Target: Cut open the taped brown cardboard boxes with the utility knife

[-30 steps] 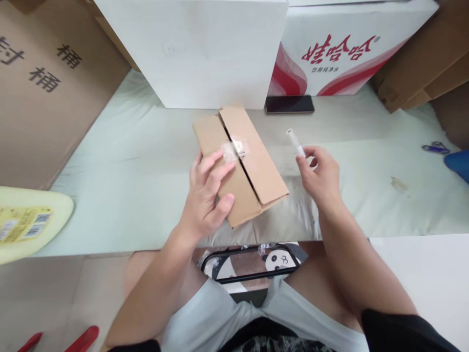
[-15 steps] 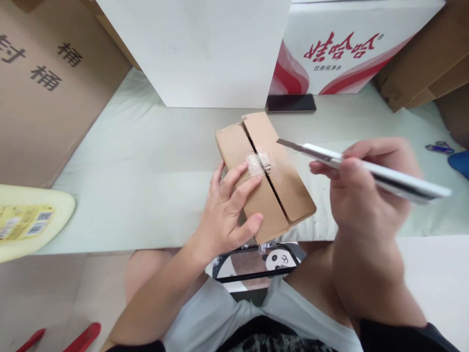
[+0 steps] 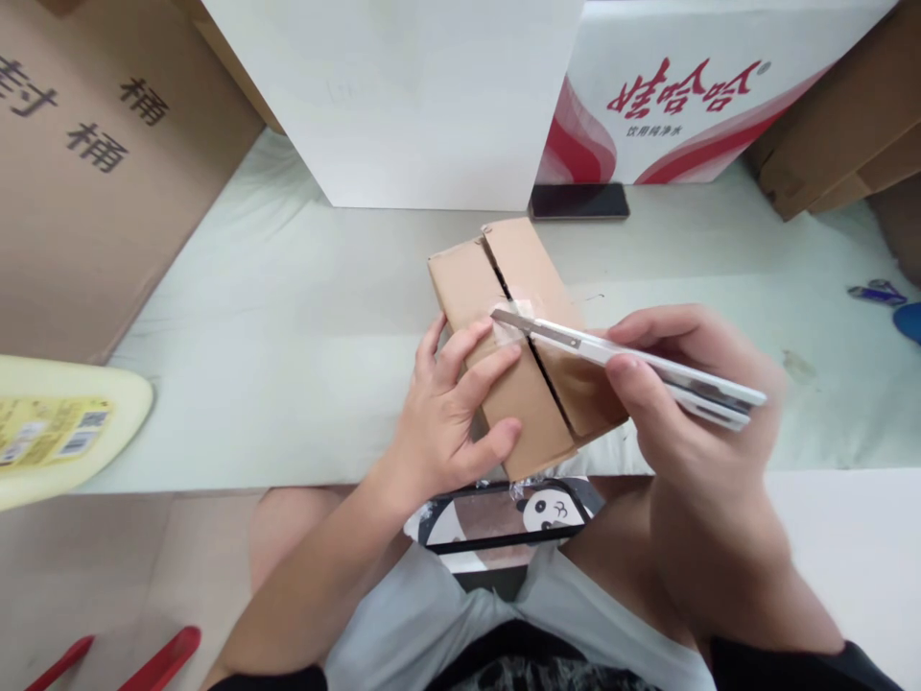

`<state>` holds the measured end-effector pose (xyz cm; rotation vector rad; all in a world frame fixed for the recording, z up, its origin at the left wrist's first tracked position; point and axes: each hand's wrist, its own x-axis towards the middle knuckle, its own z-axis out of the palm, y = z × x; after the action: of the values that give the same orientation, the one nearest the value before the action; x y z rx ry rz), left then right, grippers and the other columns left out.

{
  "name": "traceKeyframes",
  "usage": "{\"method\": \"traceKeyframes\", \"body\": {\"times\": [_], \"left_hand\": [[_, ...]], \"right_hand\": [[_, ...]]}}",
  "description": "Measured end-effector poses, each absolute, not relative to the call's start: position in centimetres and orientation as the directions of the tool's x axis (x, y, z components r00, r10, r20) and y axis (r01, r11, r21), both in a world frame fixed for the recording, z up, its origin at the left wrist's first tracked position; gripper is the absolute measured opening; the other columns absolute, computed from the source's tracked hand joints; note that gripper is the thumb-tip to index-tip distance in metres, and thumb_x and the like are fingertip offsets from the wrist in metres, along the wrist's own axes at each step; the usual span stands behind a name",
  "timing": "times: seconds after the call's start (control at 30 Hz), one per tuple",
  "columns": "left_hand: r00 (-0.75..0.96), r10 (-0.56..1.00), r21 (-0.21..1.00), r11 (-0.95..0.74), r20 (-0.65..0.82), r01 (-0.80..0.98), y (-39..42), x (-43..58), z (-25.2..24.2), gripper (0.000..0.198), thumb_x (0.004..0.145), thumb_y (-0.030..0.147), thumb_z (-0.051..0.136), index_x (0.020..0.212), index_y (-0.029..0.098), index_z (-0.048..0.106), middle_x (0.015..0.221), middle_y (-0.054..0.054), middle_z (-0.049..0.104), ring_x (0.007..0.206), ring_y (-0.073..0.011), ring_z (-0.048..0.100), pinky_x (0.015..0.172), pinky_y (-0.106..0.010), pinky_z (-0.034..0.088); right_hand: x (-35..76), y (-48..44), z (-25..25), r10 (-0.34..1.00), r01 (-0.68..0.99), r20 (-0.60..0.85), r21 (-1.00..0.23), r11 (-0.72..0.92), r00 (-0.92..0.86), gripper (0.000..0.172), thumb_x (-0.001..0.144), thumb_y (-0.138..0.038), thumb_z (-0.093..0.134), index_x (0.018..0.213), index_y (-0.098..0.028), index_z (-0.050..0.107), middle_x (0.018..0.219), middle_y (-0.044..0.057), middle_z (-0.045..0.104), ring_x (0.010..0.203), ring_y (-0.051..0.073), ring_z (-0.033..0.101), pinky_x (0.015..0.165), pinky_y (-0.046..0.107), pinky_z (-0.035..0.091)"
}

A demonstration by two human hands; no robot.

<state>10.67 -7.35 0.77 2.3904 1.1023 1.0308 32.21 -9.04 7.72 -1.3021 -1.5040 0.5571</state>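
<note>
The fingers of the left hand (image 3: 440,427) lie spread over the left flap of the small cardboard box (image 3: 536,415); from my end they look pressed down to steady it, not clenched round it. The fingers of the right hand (image 3: 695,461) pinch a white cutter knife (image 3: 590,347), its handle slanting away to the right of the box.

The box sits askew on the cloth-covered table (image 3: 288,336), and I take my bearings from it: a dark phone (image 3: 579,202) lies just beyond it, and a pale yellow container (image 3: 58,384) stands well apart to its left.

Half a second ago I had the blade (image 3: 532,324) over the box's right side, short of the seam (image 3: 551,384). Now its tip reaches across the seam and over the clear tape (image 3: 507,334). I judge the work to be centred on that tape, though I cannot tell from here whether the edge touches it. The tip is just beside the left fingertips, so I read the margin there as thin.
</note>
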Motion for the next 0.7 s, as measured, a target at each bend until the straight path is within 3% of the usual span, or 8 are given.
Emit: {"method": "traceKeyframes", "body": {"times": [0.2, 0.43, 0.7], "left_hand": [[0.436, 0.727, 0.529, -0.686, 0.531, 0.500, -7.18, 10.89, 0.63, 0.053, 0.104, 0.053, 0.042, 0.149, 0.025, 0.049, 0.152, -0.016, 0.048, 0.150, -0.0318, 0.041, 0.132, -0.059, 0.015], [0.446, 0.743, 0.530, -0.669, 0.500, 0.521, -7.22, 10.72, 0.85, 0.054, 0.102, 0.054, 0.043, 0.151, 0.031, 0.044, 0.156, -0.013, 0.046, 0.151, -0.0319, 0.040, 0.131, -0.060, 0.016], [0.439, 0.750, 0.536, -0.661, 0.495, 0.525, -7.21, 10.74, 0.70, 0.057, 0.100, 0.054, 0.046, 0.153, 0.033, 0.043, 0.156, -0.011, 0.048, 0.150, -0.0340, 0.040, 0.130, -0.062, 0.017]], "right_hand": [[32.54, -8.71, 6.94, 0.868, 0.492, 0.480, -0.790, 0.365, 0.128, 0.011, 0.095, -0.035, 0.069, 0.094, -0.024, 0.071, 0.081, 0.001, 0.069, 0.068, 0.015, 0.063, 0.056, 0.028, 0.048], [32.49, -8.35, 7.09, 0.867, 0.570, 0.498, -0.712, 0.409, -0.001, 0.003, 0.093, -0.026, 0.070, 0.094, -0.023, 0.070, 0.081, -0.001, 0.069, 0.063, 0.011, 0.057, 0.061, 0.028, 0.048], [32.04, -8.43, 7.84, 0.849, 0.605, 0.524, -0.656, 0.451, -0.066, 0.005, 0.089, -0.018, 0.070, 0.088, -0.021, 0.068, 0.070, -0.003, 0.065, 0.053, 0.009, 0.054, 0.054, 0.025, 0.048]]}}
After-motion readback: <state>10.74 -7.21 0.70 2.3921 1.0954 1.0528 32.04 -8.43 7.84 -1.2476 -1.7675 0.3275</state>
